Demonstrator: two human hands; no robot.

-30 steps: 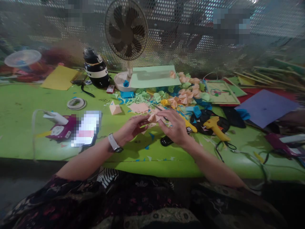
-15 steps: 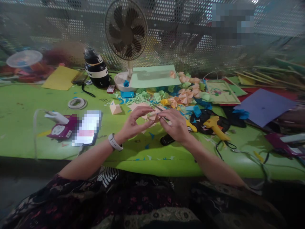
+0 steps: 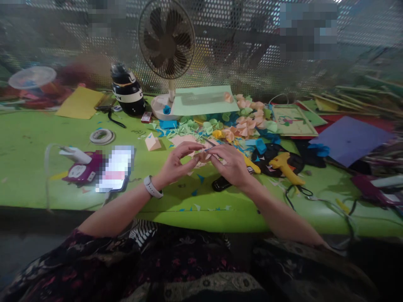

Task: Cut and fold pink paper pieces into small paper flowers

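Note:
Over the middle of the table, my left hand [image 3: 178, 162] pinches a small peach paper piece [image 3: 204, 157] between thumb and fingers. My right hand [image 3: 232, 164] meets it from the other side, its fingertips also closed on the paper. A thin dark blade-like tip [image 3: 209, 141] shows just beyond my right fingers; whether that hand holds it I cannot tell. Beyond both hands lie flat peach paper [image 3: 182, 140] and many cut scraps. A folded peach paper piece [image 3: 153, 142] stands left of my left hand. Below my right hand sits a black object [image 3: 221, 183], partly covered.
A phone [image 3: 116, 168], a tape roll [image 3: 102, 136] and a black bottle [image 3: 128, 94] are at left. Behind the hands are a fan [image 3: 167, 42] and curled paper petals [image 3: 248, 123]. A yellow glue gun [image 3: 286, 167] with its cord lies at right.
My fingers have shifted slightly on the peach paper, which is now turned and more hidden between them. The folded piece at left has turned a little. Both arms stay nearly in place.

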